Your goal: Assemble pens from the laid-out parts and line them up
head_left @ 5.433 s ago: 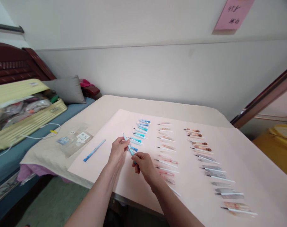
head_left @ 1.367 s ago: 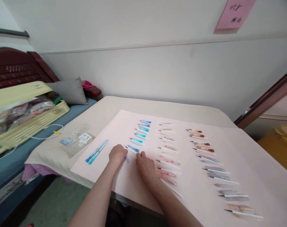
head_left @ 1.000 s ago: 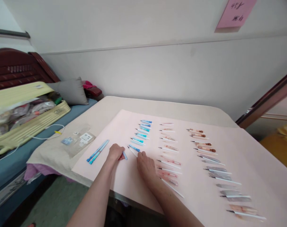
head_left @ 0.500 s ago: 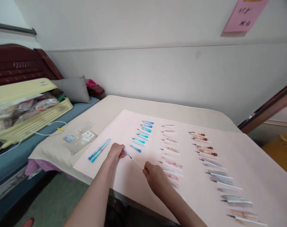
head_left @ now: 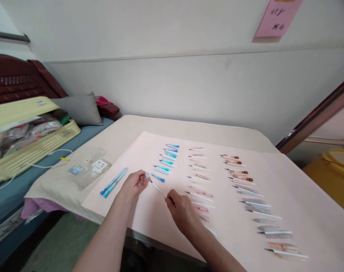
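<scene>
Head: left hand (head_left: 134,185) pinches one cap (head_left: 146,176), right hand (head_left: 180,207) one refill (head_left: 157,189); two pens (head_left: 114,182) nearby.

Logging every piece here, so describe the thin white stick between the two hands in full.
The thin white stick is a slim, straight rod, plastic by its look, with a short dark tip at its far end. It slants over the pink sheet, far end to the left. The right hand pinches its near end. The dark tip points at a pale blue piece pinched in the left hand; whether they touch cannot be told.
</scene>
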Demonstrator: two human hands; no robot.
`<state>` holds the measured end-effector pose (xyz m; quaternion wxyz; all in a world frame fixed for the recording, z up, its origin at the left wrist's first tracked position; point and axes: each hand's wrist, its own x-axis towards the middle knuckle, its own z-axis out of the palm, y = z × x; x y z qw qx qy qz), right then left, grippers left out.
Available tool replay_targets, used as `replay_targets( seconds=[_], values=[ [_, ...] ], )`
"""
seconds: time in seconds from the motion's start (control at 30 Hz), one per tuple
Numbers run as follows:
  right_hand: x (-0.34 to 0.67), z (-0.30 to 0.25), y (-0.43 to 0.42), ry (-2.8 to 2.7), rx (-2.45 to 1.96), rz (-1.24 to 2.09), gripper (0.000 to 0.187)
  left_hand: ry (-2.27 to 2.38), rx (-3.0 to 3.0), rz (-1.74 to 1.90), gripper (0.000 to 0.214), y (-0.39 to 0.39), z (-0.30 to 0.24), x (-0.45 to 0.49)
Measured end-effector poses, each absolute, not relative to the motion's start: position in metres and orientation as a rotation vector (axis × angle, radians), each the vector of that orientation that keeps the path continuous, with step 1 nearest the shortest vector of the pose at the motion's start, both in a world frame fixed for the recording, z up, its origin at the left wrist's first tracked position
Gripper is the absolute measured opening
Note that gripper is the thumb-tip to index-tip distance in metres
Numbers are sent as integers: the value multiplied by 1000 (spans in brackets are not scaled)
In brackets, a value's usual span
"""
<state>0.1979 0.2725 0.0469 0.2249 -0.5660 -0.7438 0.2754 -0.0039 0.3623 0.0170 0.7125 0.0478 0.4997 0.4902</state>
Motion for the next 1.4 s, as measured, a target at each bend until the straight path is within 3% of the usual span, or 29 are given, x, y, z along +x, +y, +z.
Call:
replay_targets(
  seconds=[0.23,0.5,1.4],
  values=[
    [198,46,274,-1997,-1578,752,13,1288,413,1201,7,356,29,10],
    [200,36,280,-1661,-1515,1168,17,1291,634,1179,16,341,41,37],
    [199,27,291,-1417,-1435,1150,19,1028,713,1090,19,318,37,73]
  ],
)
